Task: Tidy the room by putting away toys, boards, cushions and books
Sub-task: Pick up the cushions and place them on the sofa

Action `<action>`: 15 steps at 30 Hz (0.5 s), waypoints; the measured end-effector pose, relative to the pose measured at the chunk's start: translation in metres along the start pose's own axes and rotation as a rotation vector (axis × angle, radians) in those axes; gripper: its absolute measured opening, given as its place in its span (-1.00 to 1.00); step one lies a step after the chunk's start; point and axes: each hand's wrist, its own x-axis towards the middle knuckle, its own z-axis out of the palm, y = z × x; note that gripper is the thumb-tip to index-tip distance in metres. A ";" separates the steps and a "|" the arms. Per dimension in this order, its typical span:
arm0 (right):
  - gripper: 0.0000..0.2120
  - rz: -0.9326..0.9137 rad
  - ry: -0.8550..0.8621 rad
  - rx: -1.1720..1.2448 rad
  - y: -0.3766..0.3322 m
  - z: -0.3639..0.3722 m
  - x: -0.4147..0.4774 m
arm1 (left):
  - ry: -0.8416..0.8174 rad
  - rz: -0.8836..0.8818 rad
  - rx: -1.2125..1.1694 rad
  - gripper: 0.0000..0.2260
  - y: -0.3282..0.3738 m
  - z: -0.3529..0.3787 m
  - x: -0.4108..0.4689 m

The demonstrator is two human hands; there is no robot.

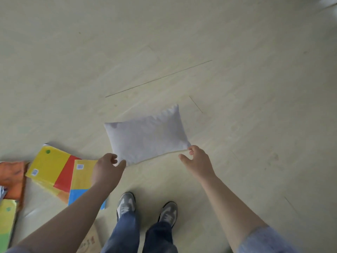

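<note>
A white rectangular cushion lies flat on the pale wooden floor, just ahead of my feet. My left hand reaches for its near left corner with thumb and fingers apart, right at the cushion's edge. My right hand is at the near right corner; its fingertips touch the corner while the thumb stays spread. Neither hand has closed on the fabric. Colourful books lie to the left: a yellow and red one and a yellow and blue one, partly hidden by my left forearm.
At the far left edge are an orange item and a yellow and green board. A tan cardboard piece shows near the bottom. My grey sneakers stand just behind the cushion. Bare floor stretches ahead and right.
</note>
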 end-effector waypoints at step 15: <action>0.01 0.078 0.012 0.053 0.057 0.147 0.248 | 0.005 -0.271 -0.047 -0.17 -0.087 0.141 0.203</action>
